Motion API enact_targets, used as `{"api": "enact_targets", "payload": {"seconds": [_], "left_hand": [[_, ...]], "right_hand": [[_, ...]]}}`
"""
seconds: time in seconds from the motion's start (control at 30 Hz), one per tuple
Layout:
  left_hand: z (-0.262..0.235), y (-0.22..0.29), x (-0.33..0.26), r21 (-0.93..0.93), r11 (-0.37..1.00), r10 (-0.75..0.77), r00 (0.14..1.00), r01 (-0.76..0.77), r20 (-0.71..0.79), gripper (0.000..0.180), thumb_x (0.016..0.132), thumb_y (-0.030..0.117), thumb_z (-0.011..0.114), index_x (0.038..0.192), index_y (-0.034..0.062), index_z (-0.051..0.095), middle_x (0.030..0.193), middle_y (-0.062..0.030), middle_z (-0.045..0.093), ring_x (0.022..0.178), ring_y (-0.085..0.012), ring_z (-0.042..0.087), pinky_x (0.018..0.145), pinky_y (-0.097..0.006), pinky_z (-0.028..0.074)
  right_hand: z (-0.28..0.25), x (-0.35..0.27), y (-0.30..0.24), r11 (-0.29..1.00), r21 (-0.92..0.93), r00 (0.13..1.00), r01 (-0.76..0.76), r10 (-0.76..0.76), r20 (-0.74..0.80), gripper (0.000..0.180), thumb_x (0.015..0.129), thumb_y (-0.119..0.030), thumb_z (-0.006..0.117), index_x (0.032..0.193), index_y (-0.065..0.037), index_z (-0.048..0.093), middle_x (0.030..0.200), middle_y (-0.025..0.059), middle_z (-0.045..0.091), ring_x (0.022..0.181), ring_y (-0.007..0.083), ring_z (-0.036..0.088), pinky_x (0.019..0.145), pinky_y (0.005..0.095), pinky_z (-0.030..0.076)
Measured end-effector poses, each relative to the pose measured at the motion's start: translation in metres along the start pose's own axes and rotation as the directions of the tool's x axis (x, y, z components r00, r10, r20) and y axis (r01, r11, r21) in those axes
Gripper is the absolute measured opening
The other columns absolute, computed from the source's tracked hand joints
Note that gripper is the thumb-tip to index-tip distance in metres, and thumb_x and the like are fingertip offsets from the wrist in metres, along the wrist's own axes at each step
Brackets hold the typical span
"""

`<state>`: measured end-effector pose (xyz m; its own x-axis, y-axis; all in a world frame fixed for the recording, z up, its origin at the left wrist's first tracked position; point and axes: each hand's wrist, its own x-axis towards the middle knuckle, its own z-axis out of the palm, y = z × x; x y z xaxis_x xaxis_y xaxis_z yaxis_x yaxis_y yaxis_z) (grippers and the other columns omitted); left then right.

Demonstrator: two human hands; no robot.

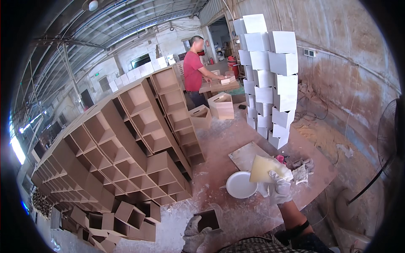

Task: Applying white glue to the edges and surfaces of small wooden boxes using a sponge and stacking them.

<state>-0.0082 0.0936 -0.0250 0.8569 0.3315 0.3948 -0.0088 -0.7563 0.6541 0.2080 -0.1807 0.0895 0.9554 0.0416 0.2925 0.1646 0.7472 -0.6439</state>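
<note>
My right hand (280, 188), in a whitish work glove, grips a pale yellow slab (262, 168) that looks like a foam sponge. It is held up over the right side of a round white tub (241, 185), whose inside is white. Low in the view, my left hand (196, 237), gloved too, has its fingers around the left side of an open brown box (209, 219). The box's dark inside shows; its lower part is hidden by the glove and the lower edge of the view.
Brown open boxes (126, 147) are stacked high at left, with loose ones (130, 214) below. A tall stack of white boxes (264, 92) stands beyond the tub. Crumpled rags (301, 172) lie at right, near a fan (386, 139). A person (194, 69) works at a table behind.
</note>
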Motion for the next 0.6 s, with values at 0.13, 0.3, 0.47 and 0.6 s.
{"api": "enact_targets", "payload": {"seconds": [0.13, 0.3, 0.47, 0.6], "left_hand": [[0.001, -0.006, -0.012, 0.103, 0.992, 0.065, 0.996, -0.072, 0.068, 0.068, 0.07, 0.038, 0.075, 0.122, 0.0028, 0.048, 0.121, -0.0213, 0.052, 0.115, -0.0372, 0.047, 0.099, -0.043, 0.039], [-0.009, 0.006, 0.0, 0.23, 0.967, -0.144, 0.977, 0.105, 0.159, 0.065, 0.073, 0.03, 0.074, 0.125, 0.0014, 0.048, 0.126, -0.0204, 0.05, 0.119, -0.033, 0.046, 0.102, -0.041, 0.037], [-0.015, 0.008, 0.017, 0.28, 0.956, 0.109, 0.993, -0.09, -0.054, 0.045, 0.078, 0.02, 0.07, 0.116, 0.0057, 0.051, 0.111, -0.0142, 0.058, 0.105, -0.0362, 0.054, 0.091, -0.042, 0.045], [-0.01, -0.003, 0.025, 0.182, 0.981, 0.07, 0.997, -0.071, 0.012, 0.029, 0.081, 0.014, 0.064, 0.108, 0.0079, 0.056, 0.105, -0.0141, 0.061, 0.1, -0.0332, 0.057, 0.087, -0.04, 0.048]], "right_hand": [[-0.001, -0.013, -0.006, 0.998, 0.019, 0.996, -0.066, 0.067, -0.057, 0.04, 0.082, 0.003, 0.06, 0.12, -0.003, 0.051, 0.113, 0.0072, 0.059, 0.102, 0.0189, 0.058, 0.09, 0.0326, 0.047], [-0.055, -0.014, 0.006, 0.998, -0.015, 0.982, -0.056, 0.052, -0.179, 0.033, 0.082, -0.005, 0.063, 0.114, -0.007, 0.054, 0.105, 0.0033, 0.06, 0.094, 0.0154, 0.058, 0.086, 0.0303, 0.048], [-0.067, -0.015, -0.01, 0.986, -0.153, 0.977, -0.06, 0.026, -0.211, 0.023, 0.085, -0.005, 0.061, 0.108, -0.005, 0.057, 0.102, 0.0043, 0.062, 0.092, 0.0154, 0.06, 0.084, 0.029, 0.049], [-0.098, -0.029, -0.001, 0.982, -0.088, 0.955, -0.167, 0.139, -0.263, 0.026, 0.085, -0.005, 0.06, 0.11, -0.004, 0.056, 0.107, 0.0062, 0.061, 0.099, 0.0174, 0.059, 0.088, 0.0313, 0.048]]}}
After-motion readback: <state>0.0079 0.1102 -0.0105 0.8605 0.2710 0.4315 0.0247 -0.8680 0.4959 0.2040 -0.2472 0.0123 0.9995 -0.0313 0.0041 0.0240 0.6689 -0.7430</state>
